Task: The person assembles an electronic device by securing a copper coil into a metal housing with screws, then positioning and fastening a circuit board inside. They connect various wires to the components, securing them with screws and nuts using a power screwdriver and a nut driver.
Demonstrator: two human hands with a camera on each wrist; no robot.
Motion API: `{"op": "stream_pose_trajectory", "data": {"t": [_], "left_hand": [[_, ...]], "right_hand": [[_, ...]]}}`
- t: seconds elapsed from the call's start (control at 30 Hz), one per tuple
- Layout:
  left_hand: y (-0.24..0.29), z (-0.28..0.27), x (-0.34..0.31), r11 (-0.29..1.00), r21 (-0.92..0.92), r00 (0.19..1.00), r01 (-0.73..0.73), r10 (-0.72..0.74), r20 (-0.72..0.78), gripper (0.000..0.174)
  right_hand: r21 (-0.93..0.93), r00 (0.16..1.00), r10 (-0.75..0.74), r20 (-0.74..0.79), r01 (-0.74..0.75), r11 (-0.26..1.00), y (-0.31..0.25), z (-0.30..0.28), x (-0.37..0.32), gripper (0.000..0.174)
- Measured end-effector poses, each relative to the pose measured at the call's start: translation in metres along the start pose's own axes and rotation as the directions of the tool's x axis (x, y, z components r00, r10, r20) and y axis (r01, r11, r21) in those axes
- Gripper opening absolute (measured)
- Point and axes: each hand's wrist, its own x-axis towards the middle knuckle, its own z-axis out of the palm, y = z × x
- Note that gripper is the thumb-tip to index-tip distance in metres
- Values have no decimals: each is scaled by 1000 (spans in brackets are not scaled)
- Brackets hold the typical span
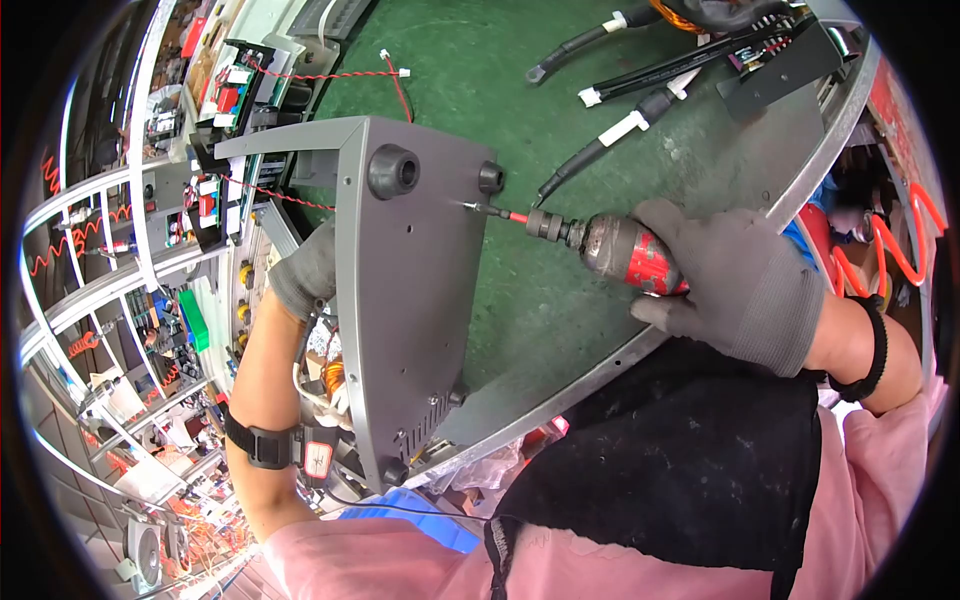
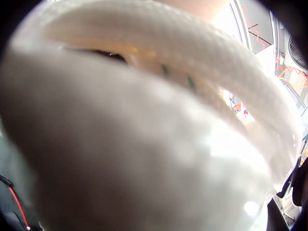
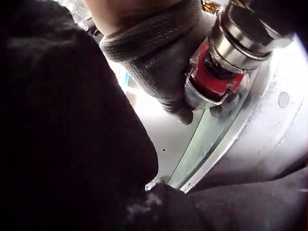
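Note:
A grey metal casing (image 1: pixel 415 300) stands tilted up on the green mat, its underside with black rubber feet (image 1: pixel 393 172) facing the right. My gloved right hand (image 1: pixel 735 285) grips a red power screwdriver (image 1: pixel 650 262) whose bit points left, with a screw (image 1: pixel 470 206) at its tip, right at the panel between two feet. In the right wrist view the glove (image 3: pixel 166 72) wraps round the screwdriver's red body (image 3: pixel 211 74). My gloved left hand (image 1: pixel 305 275) is at the casing's far side, its fingers hidden behind the panel. A blurred pale shape (image 2: pixel 134 144) fills most of the left wrist view.
Black cables (image 1: pixel 600 145) with white sleeves lie on the green mat (image 1: pixel 540 330) at the back right, beside a black bracket (image 1: pixel 785 80). Twisted red wires (image 1: pixel 330 75) and circuit boards (image 1: pixel 230 95) are at the left. A metal edge (image 1: pixel 590 385) borders the bench near my apron.

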Motion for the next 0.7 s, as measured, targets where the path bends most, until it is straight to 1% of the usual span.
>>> {"op": "stream_pose_trajectory", "data": {"t": [0.03,0.07,0.13,0.2,0.23,0.27,0.3,0.33,0.37,0.4,0.43,0.47,0.5,0.53,0.57,0.6,0.63,0.67,0.7], "left_hand": [[1,0,0,996,-65,998,61,-61,4,39],[2,0,1,999,-8,999,34,-34,1,39],[-1,0,3,999,47,1000,4,-4,-6,39],[-5,3,7,974,182,989,-139,144,-16,38],[-2,5,7,974,179,989,-140,147,-24,38],[2,6,7,994,79,997,-74,74,4,36],[8,7,6,1000,-19,999,-6,6,36,34],[11,4,7,1000,-23,1000,-10,10,22,34],[12,-1,8,946,254,976,-200,169,138,32],[16,0,8,922,300,965,-243,198,172,30],[22,1,7,895,343,952,-287,226,206,28],[28,8,5,904,272,943,-329,297,153,27],[36,15,3,906,201,928,-373,363,88,26],[48,18,3,899,280,942,-336,320,104,30],[50,16,5,920,333,978,-207,198,58,42],[51,15,6,922,381,997,-70,71,11,56],[53,14,7,905,420,998,65,-55,-36,70],[72,11,3,877,458,989,147,-129,-71,56],[81,3,-3,842,487,973,231,-206,-105,42]], "right_hand": [[-6,1000,-13,-18,12,1000,0,0,1,55],[-10,1000,-16,-16,16,1000,-1,0,2,55],[-72,997,-56,-50,53,996,-3,-1,3,49],[-93,998,-51,-45,47,995,-6,-3,5,49],[-107,998,-43,-40,38,994,-7,-3,6,50],[-114,998,-49,-38,44,993,-7,-2,6,50],[-121,994,-84,-71,75,990,-6,-1,7,50],[-130,987,-122,-103,108,986,-6,-1,7,51],[-142,986,-136,-100,121,982,-7,-1,9,51],[-142,997,-54,-53,46,989,-10,-2,10,57],[-148,1000,28,-3,-28,989,-13,-3,11,63],[-167,1000,13,5,-12,986,-14,-5,11,63],[-131,1000,20,16,-18,991,-15,-9,12,63],[-95,999,27,28,-24,995,-16,-11,12,64],[-124,999,4,40,1,992,-12,-10,11,64],[-54,998,-63,-24,62,997,-1,-7,12,70],[10,988,-131,-83,133,991,7,-6,14,76],[-29,984,-169,-53,167,985,12,-8,17,76],[-20,978,-203,-37,203,979,16,-11,20,80]]}}
